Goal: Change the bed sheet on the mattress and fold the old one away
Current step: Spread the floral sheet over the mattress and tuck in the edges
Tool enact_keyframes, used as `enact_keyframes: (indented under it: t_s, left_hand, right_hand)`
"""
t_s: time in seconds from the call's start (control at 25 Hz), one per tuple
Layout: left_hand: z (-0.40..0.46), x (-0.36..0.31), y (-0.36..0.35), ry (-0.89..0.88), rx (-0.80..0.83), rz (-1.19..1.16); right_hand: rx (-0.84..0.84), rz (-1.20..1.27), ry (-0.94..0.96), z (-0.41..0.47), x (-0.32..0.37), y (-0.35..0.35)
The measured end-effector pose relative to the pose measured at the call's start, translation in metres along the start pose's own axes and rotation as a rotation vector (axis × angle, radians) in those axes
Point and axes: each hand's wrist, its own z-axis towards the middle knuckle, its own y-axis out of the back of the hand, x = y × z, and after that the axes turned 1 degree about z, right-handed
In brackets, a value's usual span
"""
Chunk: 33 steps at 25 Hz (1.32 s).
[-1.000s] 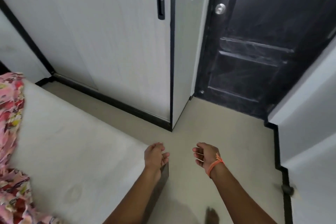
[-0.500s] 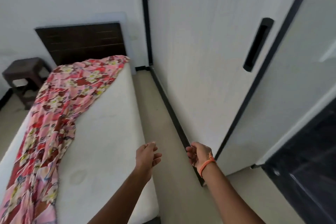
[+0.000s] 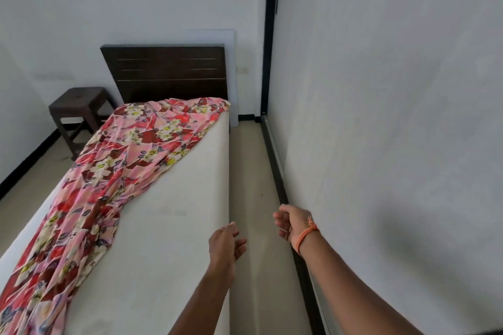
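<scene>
Floral sheet [image 3: 114, 171] lies left of both empty hands [image 3: 227, 243]; mattress [image 3: 174, 226] bare.

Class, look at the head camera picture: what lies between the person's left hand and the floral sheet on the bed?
In the head view, only bare white mattress lies between the left hand and the floral sheet.

— Any writing, labels or numbers on my feed?

— I read none. The floral sheet [image 3: 109, 177] carries only a flower print, no words.

— The headboard [image 3: 168, 71]?

— Plain dark wood with grooves, no brand that I can make out. The mattress [image 3: 168, 226] shows bare white fabric, no tag facing my camera.

— The stool [image 3: 79, 106]?

— Unmarked from here.
</scene>
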Motion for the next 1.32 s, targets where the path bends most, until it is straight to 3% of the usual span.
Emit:
enact_keyframes:
  t_s: [0.2, 0.56, 0.68, 0.96, 1.08, 1.32]
  left_hand:
    - [0.082, -0.083, -0.038, -0.052, -0.091, -0.053]
    - [0.305, -0.207, -0.142, -0.077, -0.372, -0.06]
    - [0.376, -0.264, -0.195, -0.102, -0.399, -0.032]
    - [0.576, -0.355, -0.254, -0.126, -0.423, 0.058]
    - [0.707, -0.387, -0.273, -0.021, -0.416, -0.055]
    - [0.939, -0.438, -0.316, 0.402, -0.408, -0.589]
  right_hand:
    - [0.012, 0.038, -0.046, 0.123, 0.073, -0.074]
    - [0.281, -0.129, -0.227, 0.361, 0.199, -0.268]
    - [0.36, -0.265, -0.2, 0.427, 0.259, -0.323]
    - [0.348, -0.352, -0.216, 0.611, 0.368, -0.421]
    - [0.289, -0.423, -0.205, 0.713, 0.403, -0.479]
    - [0.202, -0.613, -0.222, 0.896, 0.462, -0.586]
